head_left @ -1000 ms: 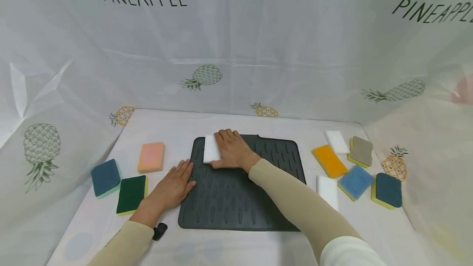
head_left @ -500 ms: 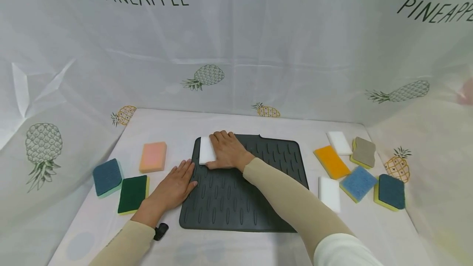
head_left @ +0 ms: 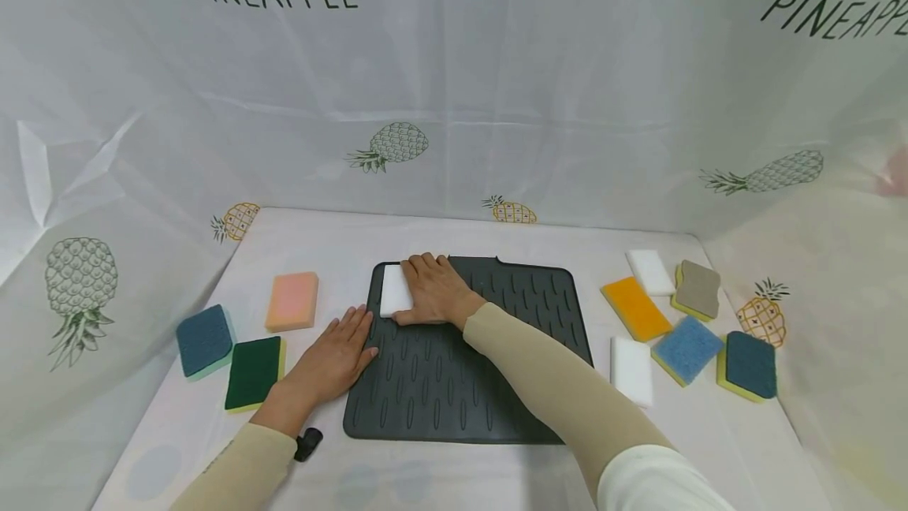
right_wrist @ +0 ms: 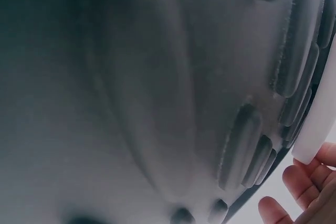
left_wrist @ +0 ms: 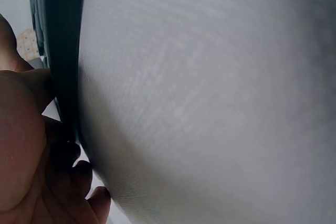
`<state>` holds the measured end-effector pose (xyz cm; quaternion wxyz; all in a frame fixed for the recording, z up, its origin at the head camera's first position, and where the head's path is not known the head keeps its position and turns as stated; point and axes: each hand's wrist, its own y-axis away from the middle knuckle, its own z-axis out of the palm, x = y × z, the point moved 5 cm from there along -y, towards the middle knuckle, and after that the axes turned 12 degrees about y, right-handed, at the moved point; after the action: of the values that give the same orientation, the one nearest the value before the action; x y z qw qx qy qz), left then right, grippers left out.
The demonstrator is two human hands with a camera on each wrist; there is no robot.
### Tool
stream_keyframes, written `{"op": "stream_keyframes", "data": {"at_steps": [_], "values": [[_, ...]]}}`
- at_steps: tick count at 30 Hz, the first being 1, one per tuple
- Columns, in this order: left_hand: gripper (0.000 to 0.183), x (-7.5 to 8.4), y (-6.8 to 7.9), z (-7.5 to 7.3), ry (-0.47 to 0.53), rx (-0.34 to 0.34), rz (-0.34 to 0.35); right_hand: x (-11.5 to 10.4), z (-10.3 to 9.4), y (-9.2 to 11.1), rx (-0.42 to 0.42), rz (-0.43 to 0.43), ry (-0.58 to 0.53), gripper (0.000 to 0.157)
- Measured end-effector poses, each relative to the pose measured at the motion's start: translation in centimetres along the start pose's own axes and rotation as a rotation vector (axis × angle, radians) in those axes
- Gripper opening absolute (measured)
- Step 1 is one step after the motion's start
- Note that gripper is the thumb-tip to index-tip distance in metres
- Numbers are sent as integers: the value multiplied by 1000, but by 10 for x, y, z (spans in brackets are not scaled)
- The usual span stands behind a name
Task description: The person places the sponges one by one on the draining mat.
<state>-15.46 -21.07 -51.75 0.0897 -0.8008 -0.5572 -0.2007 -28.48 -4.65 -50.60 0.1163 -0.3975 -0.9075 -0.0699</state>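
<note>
A white sponge (head_left: 394,292) lies at the far left corner of a dark ridged mat (head_left: 426,393). My right hand (head_left: 434,290) grips it from above, the thumb along its near edge and the fingertips at its far side; the palm covers its right part. In the right wrist view, the sponge (right_wrist: 317,114) touches the fingers (right_wrist: 302,184) beside the mat's raised ridges. My left hand (head_left: 335,361) rests on the mat's left edge with its fingers straight. The left wrist view shows that hand (left_wrist: 21,145) close against the dark rim.
Left of the mat lie a pink sponge (head_left: 292,302), a blue sponge (head_left: 204,341) and a green scouring sponge (head_left: 255,373). To the right are several more, among them an orange sponge (head_left: 634,310) and a grey sponge (head_left: 695,290). A pineapple-print curtain (head_left: 567,85) stands behind.
My right hand has slid the white sponge a short way left over the mat, mostly in the first half second. The left hand stays at the mat's edge.
</note>
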Motion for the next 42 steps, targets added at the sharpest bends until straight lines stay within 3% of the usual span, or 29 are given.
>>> {"op": "stream_keyframes", "data": {"at_steps": [14, 22, 28, 35, 39, 42], "values": [[69, 1, -2, 6, -24, 17, 24, 4, 4, 6, -61, 12, -26, 105], [69, 4, -1, 6, -10, 14, 0, 26, -15, 24, 0, 3, 6, 106], [68, 5, 1, 3, 11, 32, -13, 69, -29, 63, 165, -10, 32, 84], [68, 5, -1, 5, 3, 45, -5, 147, -22, 135, 388, 20, 94, 65], [68, 5, -1, 5, 10, 46, -13, 199, -18, 178, 434, 51, 143, 62], [68, 3, 0, 3, 18, 45, -21, 236, -12, 210, 418, 85, 168, 61]]}}
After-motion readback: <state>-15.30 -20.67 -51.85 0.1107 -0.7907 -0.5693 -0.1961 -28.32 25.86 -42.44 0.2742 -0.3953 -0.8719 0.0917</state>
